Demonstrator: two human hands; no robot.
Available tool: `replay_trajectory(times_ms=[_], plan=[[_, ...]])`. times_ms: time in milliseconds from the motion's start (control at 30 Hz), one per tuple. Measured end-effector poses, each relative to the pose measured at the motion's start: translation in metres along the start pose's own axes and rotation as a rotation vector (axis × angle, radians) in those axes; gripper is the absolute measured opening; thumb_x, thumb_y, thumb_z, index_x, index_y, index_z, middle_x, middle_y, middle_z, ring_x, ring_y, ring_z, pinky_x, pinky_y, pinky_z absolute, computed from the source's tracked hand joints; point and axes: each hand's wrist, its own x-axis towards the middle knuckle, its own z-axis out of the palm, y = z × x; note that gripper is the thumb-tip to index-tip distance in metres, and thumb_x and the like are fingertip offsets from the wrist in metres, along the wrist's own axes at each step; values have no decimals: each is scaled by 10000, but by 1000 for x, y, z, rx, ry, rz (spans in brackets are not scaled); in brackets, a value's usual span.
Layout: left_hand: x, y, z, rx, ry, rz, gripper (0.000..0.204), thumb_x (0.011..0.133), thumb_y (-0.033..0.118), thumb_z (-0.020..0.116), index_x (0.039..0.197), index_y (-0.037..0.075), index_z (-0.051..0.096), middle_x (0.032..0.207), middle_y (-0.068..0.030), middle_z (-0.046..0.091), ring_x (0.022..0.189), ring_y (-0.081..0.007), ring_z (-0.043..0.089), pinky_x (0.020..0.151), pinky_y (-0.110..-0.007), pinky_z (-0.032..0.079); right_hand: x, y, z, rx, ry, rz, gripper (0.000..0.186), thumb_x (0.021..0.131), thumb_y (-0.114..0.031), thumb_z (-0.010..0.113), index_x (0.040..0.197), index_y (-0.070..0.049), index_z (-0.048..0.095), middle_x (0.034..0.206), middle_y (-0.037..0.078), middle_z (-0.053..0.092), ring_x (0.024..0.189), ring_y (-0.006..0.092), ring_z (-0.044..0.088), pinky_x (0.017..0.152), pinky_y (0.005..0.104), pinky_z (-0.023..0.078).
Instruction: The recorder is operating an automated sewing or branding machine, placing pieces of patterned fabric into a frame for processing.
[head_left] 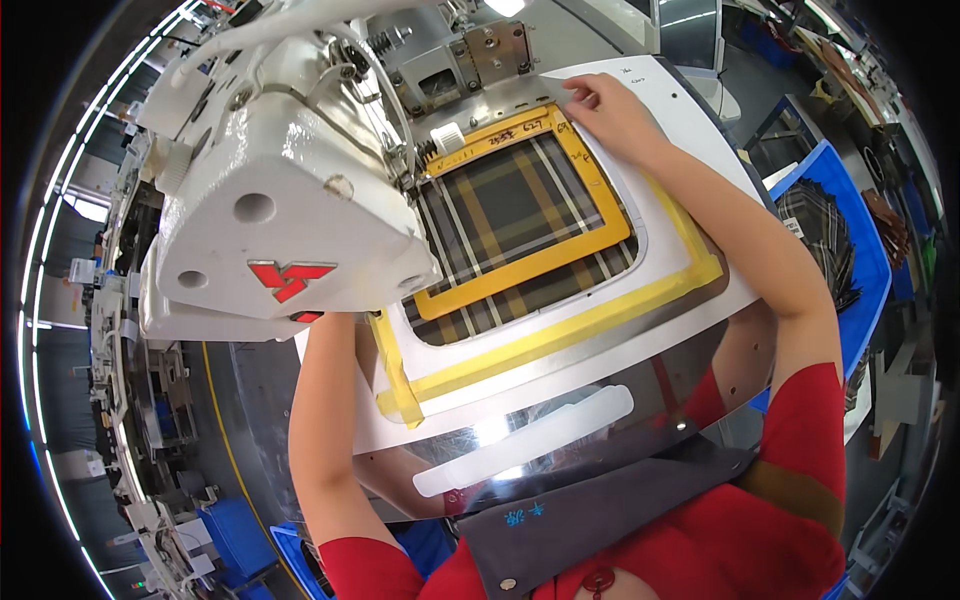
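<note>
My right hand point(600, 110) is at the top right corner of a yellow frame point(520, 262), with fingers loosely bent and apart and nothing visible in them. The frame lies over dark plaid fabric point(505, 195) on a white board point(660, 120) edged with yellow tape point(545, 355). The white sewing machine head point(260, 190) overhangs the frame's left side. My left forearm point(325, 420) reaches up beneath it; that hand is hidden behind the head.
A blue bin point(860, 330) with plaid pieces point(820, 250) stands at the right, and another blue bin point(230, 540) at lower left. A metal bracket point(495, 50) sits behind the frame. A reflective metal table edge point(650, 410) runs nearest me. Machines line the left aisle.
</note>
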Motion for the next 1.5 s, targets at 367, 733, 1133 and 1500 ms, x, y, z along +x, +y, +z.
replay_trajectory(times_ms=[367,733,1133,1500], plan=[[-132,99,-10,222,-246,608,614,783,226,738,1333,76,511,1395,-142,508,1260,-318,513,1048,-452,410,-154,-99,-70,-234,-461,-560,468,830,-263,702,1227,-39,594,1262,146,604,1177,314,572,999,428,437],[-127,108,14,284,-243,515,650,816,324,716,1352,33,493,1407,-167,488,1309,-341,456,1113,-469,327,-161,-100,-69,-304,-498,-508,543,875,-358,651,1276,-4,559,1352,177,549,1248,333,531,1042,453,409],[-130,108,13,315,-94,594,508,801,311,753,1210,56,592,1251,-129,609,1123,-289,604,896,-396,468,-160,-105,-72,-344,-452,-615,492,880,-399,657,1139,18,635,1213,197,635,1155,332,608,976,430,468],[-132,106,13,284,-86,628,455,793,287,757,1170,81,611,1257,-103,616,1123,-274,604,893,-371,461,-165,-107,-72,-370,-457,-544,518,861,-364,677,1197,22,596,1262,198,605,1181,336,592,999,436,452]])
